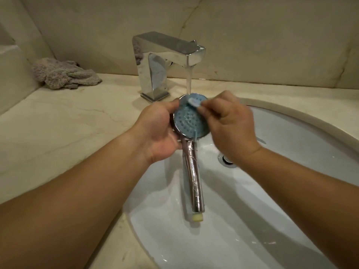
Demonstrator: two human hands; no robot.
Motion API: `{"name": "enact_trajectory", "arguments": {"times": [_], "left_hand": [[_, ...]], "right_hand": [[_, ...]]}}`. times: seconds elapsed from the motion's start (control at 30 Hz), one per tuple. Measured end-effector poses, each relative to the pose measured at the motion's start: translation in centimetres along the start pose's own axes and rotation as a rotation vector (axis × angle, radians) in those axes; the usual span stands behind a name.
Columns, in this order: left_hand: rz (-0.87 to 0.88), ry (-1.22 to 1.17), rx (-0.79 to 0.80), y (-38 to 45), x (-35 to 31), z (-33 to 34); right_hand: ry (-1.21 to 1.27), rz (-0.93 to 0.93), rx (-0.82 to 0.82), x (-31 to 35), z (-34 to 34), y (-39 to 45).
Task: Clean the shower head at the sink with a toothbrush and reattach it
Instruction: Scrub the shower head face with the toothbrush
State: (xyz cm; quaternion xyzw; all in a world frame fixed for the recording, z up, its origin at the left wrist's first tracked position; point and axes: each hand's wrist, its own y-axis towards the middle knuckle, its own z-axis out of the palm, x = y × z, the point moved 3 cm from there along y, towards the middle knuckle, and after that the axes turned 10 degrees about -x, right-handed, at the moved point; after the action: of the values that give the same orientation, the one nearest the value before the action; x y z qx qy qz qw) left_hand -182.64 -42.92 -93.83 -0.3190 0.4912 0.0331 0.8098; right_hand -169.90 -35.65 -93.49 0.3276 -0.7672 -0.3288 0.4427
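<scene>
A chrome shower head point(189, 121) with a round blue-grey nozzle face is held over the white sink point(291, 191), its handle pointing down toward me. My left hand point(157, 129) grips it at the neck and the left rim of the face. My right hand point(231, 123) pinches a pale toothbrush point(194, 102), whose bristle end lies on the upper part of the face. Water point(189, 80) runs from the faucet point(165, 61) onto the top edge of the shower head. Most of the toothbrush handle is hidden in my right hand.
A crumpled grey cloth point(64, 73) lies on the beige stone counter point(58, 121) at the back left. The sink drain point(227, 159) shows right of the handle. A stone wall rises behind the faucet.
</scene>
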Motion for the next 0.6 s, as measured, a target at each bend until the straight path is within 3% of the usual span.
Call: {"name": "enact_trajectory", "arguments": {"times": [0.07, 0.2, 0.3, 0.43, 0.6], "left_hand": [[0.006, 0.001, 0.004, 0.0, 0.0, 0.0], [-0.013, -0.008, 0.016, -0.1, 0.0, 0.1], [0.006, 0.014, -0.002, 0.0, 0.0, 0.1], [-0.019, 0.015, 0.012, -0.2, 0.1, 0.1], [0.007, 0.020, -0.030, -0.2, 0.1, 0.0]], "right_hand": [[-0.010, 0.039, -0.027, -0.6, -0.4, 0.5], [-0.015, -0.105, 0.063, 1.3, 0.5, -0.7], [-0.041, 0.070, -0.006, -0.9, -0.4, 0.9], [-0.020, -0.046, 0.075, 0.9, 0.6, -0.7], [-0.063, 0.042, 0.003, -1.5, -0.9, 0.9]]}}
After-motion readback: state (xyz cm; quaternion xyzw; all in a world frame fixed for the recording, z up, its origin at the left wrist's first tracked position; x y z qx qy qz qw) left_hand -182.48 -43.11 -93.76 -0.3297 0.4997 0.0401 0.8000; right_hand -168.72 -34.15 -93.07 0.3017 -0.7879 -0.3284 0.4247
